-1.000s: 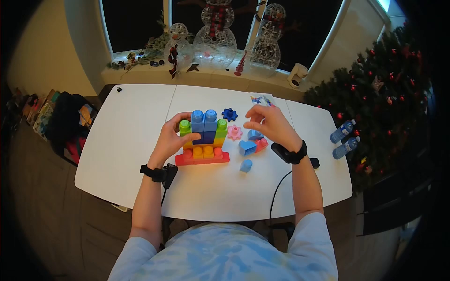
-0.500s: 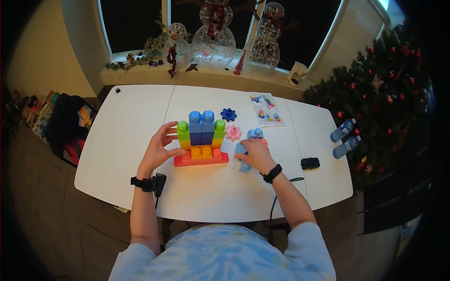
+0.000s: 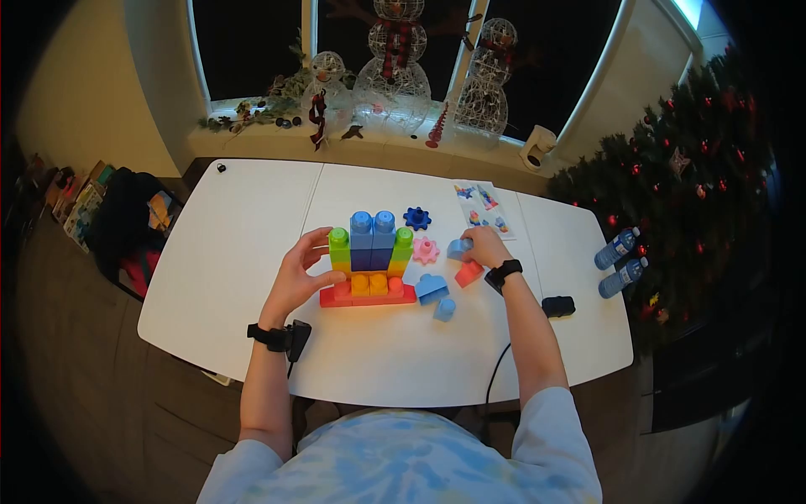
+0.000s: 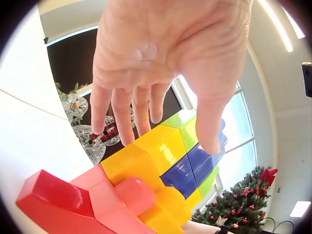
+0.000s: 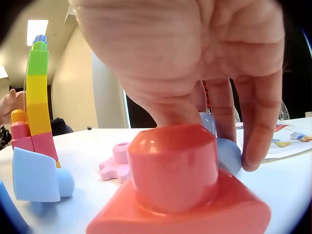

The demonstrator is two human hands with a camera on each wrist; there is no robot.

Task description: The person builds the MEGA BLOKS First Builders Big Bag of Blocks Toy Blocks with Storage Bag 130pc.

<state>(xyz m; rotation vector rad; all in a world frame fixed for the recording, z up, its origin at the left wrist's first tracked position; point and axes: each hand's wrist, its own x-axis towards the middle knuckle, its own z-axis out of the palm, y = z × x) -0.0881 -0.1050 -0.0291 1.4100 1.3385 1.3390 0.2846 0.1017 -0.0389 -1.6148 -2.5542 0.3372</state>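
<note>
A block structure stands upright, with a red base [image 3: 368, 296], yellow and dark blue [image 3: 371, 259] middle rows, and green and light blue tops. The left hand [image 3: 295, 281] is spread at its left side; in the left wrist view, the hand [image 4: 170, 63] has straight fingers behind the blocks and its thumb in front, contact unclear. Right of the structure, the right hand [image 3: 487, 249] pinches a light blue block [image 3: 457, 249]; its fingers partly hide this block [image 5: 229, 155] in the right wrist view. Just in front of that hand lies a loose red block [image 3: 468, 271].
Two light blue pieces [image 3: 432, 288] lie between structure and right hand. Pink [image 3: 426, 250] and dark blue [image 3: 417, 218] gears sit behind them. A picture sheet [image 3: 495, 220], a black object [image 3: 558, 307] and two bottles [image 3: 615, 249] are farther right. A cable runs to the table's front edge.
The right hand has moved back and right from the nearer light blue pieces and pinches the farther one. The left hand stays beside the structure, and the head view has shifted slightly.
</note>
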